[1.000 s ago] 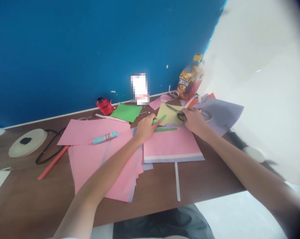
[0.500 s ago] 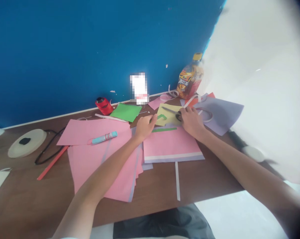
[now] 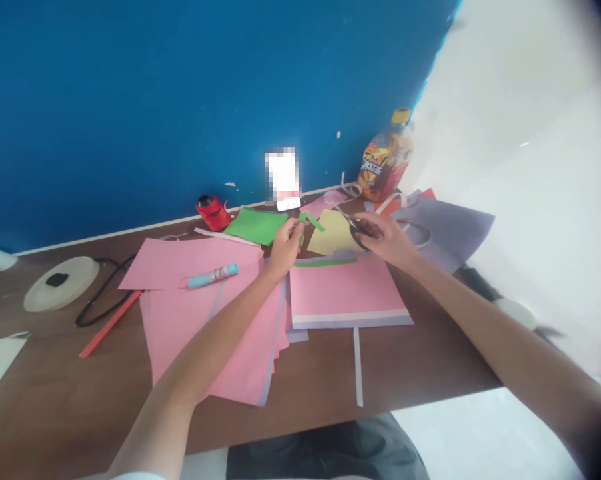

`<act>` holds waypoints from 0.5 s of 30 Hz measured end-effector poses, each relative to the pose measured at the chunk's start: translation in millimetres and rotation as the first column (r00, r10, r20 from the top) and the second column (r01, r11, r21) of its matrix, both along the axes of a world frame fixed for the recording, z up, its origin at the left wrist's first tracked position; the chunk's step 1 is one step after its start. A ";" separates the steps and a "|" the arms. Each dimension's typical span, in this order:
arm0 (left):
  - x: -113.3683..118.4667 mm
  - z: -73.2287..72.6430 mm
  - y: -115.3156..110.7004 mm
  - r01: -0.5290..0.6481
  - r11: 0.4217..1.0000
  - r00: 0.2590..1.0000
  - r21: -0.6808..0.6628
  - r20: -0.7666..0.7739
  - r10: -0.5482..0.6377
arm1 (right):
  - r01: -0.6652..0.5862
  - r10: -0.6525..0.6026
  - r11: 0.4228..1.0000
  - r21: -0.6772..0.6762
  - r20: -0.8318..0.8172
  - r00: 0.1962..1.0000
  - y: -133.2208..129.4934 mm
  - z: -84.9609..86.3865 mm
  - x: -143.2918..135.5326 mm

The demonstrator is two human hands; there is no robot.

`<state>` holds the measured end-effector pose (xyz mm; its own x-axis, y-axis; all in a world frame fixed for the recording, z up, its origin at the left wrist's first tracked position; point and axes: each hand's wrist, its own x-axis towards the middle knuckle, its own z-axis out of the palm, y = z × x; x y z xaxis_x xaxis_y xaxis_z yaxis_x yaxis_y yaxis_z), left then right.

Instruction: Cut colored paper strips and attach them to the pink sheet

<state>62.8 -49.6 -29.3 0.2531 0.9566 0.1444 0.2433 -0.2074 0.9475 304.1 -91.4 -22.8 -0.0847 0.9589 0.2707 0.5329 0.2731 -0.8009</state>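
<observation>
My left hand pinches a folded strip of green paper, whose free end sticks out to the right. Scissors are in my right hand, fingers around the dark handles and blades pointing up and left. Below both hands lies a pink sheet with a white and lavender band along its near edge and a flat green strip near its far edge. Between the hands rests a piece of yellow paper. Just behind my left hand is a green sheet.
Pink sheets with a blue glue stick on them cover the left. A drink bottle, lavender paper and a pixelated bright screen stand or lie toward the back. A red ribbon spool sits by the wall.
My right hand has lifted the scissors off the yellow paper, and they now show in its grip. My left hand has raised the green strip and shifted slightly left.
</observation>
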 end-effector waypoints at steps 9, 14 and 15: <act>-1.0 -10.3 8.5 0.023 0.996 0.969 -0.083 0.247 -0.002 | -0.206 0.197 0.976 -0.068 -0.119 0.973 -1.3 8.7 21.7; 0.0 -9.9 7.6 0.020 0.996 0.974 -0.087 0.226 0.000 | -0.324 0.303 0.926 -0.195 -0.129 0.944 -8.4 7.8 9.0; 0.0 -9.4 7.2 0.023 0.996 0.975 -0.087 0.221 -0.003 | -0.321 0.303 0.925 -0.205 -0.112 0.946 -8.4 6.2 6.5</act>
